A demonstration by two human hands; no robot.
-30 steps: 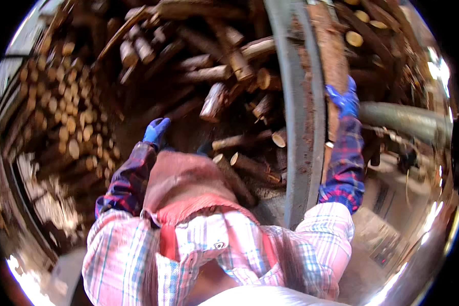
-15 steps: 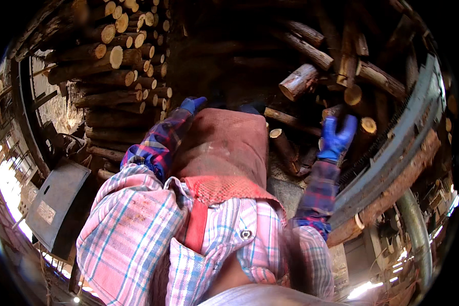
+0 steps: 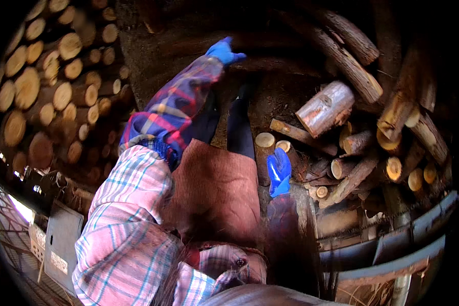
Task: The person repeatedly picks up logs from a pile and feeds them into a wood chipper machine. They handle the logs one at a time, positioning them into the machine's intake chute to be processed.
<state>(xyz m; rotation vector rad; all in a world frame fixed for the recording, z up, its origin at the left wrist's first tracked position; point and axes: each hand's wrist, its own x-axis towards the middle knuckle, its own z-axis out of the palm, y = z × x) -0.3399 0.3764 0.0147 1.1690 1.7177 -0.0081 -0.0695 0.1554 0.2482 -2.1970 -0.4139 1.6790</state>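
Observation:
My left hand [image 3: 223, 51], in a blue glove, is stretched far forward over dark bare ground and holds nothing. My right hand [image 3: 279, 171], also in a blue glove, hangs with its fingers extended just right of a short upright log [image 3: 264, 144], and I cannot tell whether they touch. A thick pale log [image 3: 325, 107] lies tilted above and to the right of that hand. Around it lies a loose pile of logs [image 3: 372, 163]. A plaid sleeve covers each arm, and a reddish-brown apron [image 3: 214, 188] hangs between them.
A wall of stacked logs [image 3: 46, 92], cut ends toward me, fills the left side. Long rough branches [image 3: 352, 56] lean at the upper right. Curved metal rails [image 3: 392, 245] run along the lower right. A grey box [image 3: 61, 239] stands at the lower left.
The view has swung left and down. My left arm has reached further forward. My right hand has dropped from the pile toward the short upright log.

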